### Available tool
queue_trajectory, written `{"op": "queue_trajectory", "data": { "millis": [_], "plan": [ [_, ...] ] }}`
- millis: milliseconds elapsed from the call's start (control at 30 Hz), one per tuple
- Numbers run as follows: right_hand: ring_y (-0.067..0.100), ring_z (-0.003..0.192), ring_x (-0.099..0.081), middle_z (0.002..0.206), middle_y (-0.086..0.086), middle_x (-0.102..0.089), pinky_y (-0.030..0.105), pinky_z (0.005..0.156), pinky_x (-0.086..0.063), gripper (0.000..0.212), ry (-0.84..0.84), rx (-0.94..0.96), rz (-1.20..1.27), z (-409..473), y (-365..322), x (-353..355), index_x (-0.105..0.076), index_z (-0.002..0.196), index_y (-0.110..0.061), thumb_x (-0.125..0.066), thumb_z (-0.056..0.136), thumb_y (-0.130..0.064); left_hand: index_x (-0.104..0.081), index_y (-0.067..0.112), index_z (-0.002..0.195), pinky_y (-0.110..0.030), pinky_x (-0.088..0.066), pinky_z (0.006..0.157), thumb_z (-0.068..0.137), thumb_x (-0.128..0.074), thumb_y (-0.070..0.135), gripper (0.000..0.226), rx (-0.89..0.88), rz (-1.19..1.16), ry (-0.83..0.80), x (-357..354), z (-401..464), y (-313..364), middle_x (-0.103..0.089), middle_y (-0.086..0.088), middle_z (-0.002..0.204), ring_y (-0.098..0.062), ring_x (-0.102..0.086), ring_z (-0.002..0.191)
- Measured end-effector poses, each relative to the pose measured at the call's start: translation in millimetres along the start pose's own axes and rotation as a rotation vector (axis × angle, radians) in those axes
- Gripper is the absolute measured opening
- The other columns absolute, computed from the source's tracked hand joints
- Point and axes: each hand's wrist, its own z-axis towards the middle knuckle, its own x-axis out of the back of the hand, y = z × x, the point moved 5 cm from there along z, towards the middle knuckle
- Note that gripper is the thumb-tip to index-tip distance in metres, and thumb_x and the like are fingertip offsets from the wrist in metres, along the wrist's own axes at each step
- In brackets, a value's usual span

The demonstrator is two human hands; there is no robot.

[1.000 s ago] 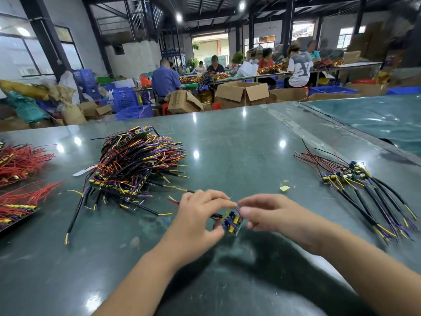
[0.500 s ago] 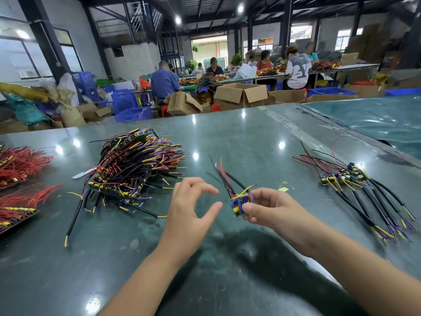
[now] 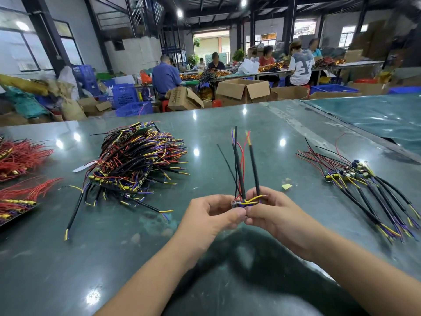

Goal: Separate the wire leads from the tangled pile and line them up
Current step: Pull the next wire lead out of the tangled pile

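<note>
- Since half a second back, the left hand [image 3: 210,213] has come in from beside the piece to meet the right hand [image 3: 276,215], and the leads that leaned to the left now stand nearly upright.
- Both hands pinch one wire piece [image 3: 245,202] between thumb and fingertips, held up off the green table [image 3: 227,124], with the fingertips nearly touching at its small base.
- From that base I count two thick black sleeved leads [image 3: 254,165] pointing up, plus thin red, black, yellow and purple strands; the thin ones cross each other, so their number cannot be told.
- Step in hand, as I judge it: one piece has been taken out of the tangle and is being straightened before it is laid down.
- Next move likely calls for carrying it right and setting it beside the sorted row [image 3: 369,190], base to the far side and black leads toward the near right, parallel with the others.
- That row holds roughly six or seven pieces; they overlap, so an exact count is unsure.
- One tangled pile [image 3: 136,163] sits well to the left, with dozens of pieces left to sort, so the task is at an early stage.
- Two bundles of red wires [image 3: 20,156] lie at the far left edge, and a small yellow scrap [image 3: 286,186] lies between the hands and the row.
</note>
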Motion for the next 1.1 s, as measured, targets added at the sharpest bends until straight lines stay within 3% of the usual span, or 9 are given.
{"op": "queue_trajectory", "data": {
  "millis": [100, 200, 400, 500, 667, 867, 1033, 1100],
  "plan": [
    [0.013, 0.070, -0.060, 0.081, 0.005, -0.068, 0.024, 0.070, -0.051, 0.013, -0.038, 0.023, 0.013, -1, -3, -3, -0.062, 0.085, -0.012, -0.069, 0.076, -0.007, -0.078, 0.020, 0.077, -0.018, -0.053, 0.063, 0.053, -0.079, 0.028, 0.025, 0.047, -0.077, 0.015, 0, -1, -1, -0.074, -0.001, 0.078, -0.007, -0.066, 0.067],
    [0.013, 0.070, -0.060, 0.080, 0.004, -0.067, 0.026, 0.071, -0.049, 0.023, -0.048, 0.018, -0.010, -2, -4, -4, -0.065, 0.087, -0.011, -0.072, 0.067, -0.020, -0.078, 0.018, 0.076, -0.018, -0.053, 0.061, 0.048, -0.081, 0.029, 0.030, 0.084, -0.127, 0.053, 6, 0, -2, -0.073, -0.003, 0.074, -0.008, -0.066, 0.065],
    [0.011, 0.068, -0.060, 0.079, 0.004, -0.065, 0.019, 0.064, -0.052, 0.027, -0.043, -0.003, -0.004, -1, -4, -4, -0.067, 0.090, -0.006, -0.072, 0.068, -0.022, -0.076, 0.014, 0.067, -0.018, -0.050, 0.053, 0.047, -0.081, 0.029, 0.026, 0.122, -0.148, 0.087, 5, -1, -3, -0.069, -0.003, 0.063, -0.009, -0.062, 0.054],
    [0.010, 0.070, -0.061, 0.082, 0.006, -0.068, 0.018, 0.065, -0.052, 0.026, -0.041, 0.007, 0.007, -1, -6, -3, -0.068, 0.088, -0.006, -0.072, 0.067, -0.020, -0.071, 0.007, 0.076, -0.019, -0.052, 0.055, 0.054, -0.078, 0.019, 0.026, 0.164, -0.261, 0.050, 3, 0, -6, -0.070, -0.006, 0.069, -0.012, -0.065, 0.058],
    [0.012, 0.077, -0.066, 0.084, 0.006, -0.071, 0.020, 0.068, -0.053, 0.007, -0.109, -0.010, 0.094, -3, -8, 1, -0.072, 0.077, -0.012, -0.071, 0.071, -0.011, -0.069, 0.004, 0.078, -0.020, -0.054, 0.056, 0.063, -0.071, 0.010, 0.017, 0.233, -0.412, -0.024, -3, -1, -7, -0.071, -0.007, 0.073, -0.011, -0.065, 0.058],
    [0.013, 0.077, -0.067, 0.086, 0.008, -0.071, 0.020, 0.066, -0.053, 0.017, -0.071, -0.028, 0.113, -1, -5, -1, -0.069, 0.086, -0.006, -0.070, 0.069, -0.009, -0.066, -0.001, 0.086, -0.020, -0.055, 0.057, 0.065, -0.069, 0.007, 0.023, 0.227, -0.418, -0.018, -1, 0, -9, -0.072, -0.008, 0.075, -0.011, -0.066, 0.060],
    [0.015, 0.065, -0.057, 0.077, 0.009, -0.065, 0.020, 0.060, -0.052, 0.011, -0.029, -0.051, 0.086, 0, -2, -3, -0.064, 0.083, -0.008, -0.066, 0.078, 0.002, -0.076, 0.009, 0.074, -0.019, -0.054, 0.059, 0.063, -0.072, 0.014, 0.012, 0.178, -0.348, -0.077, -3, -2, -7, -0.071, -0.005, 0.075, -0.010, -0.066, 0.063],
    [0.014, 0.062, -0.058, 0.074, 0.010, -0.062, 0.019, 0.059, -0.051, 0.012, -0.022, -0.053, 0.025, -2, -2, -4, -0.067, 0.082, -0.005, -0.071, 0.071, -0.009, -0.077, 0.011, 0.073, -0.019, -0.054, 0.060, 0.061, -0.074, 0.018, 0.014, 0.160, -0.310, -0.063, 0, -2, -6, -0.071, -0.004, 0.075, -0.009, -0.066, 0.064]
  ]
}}
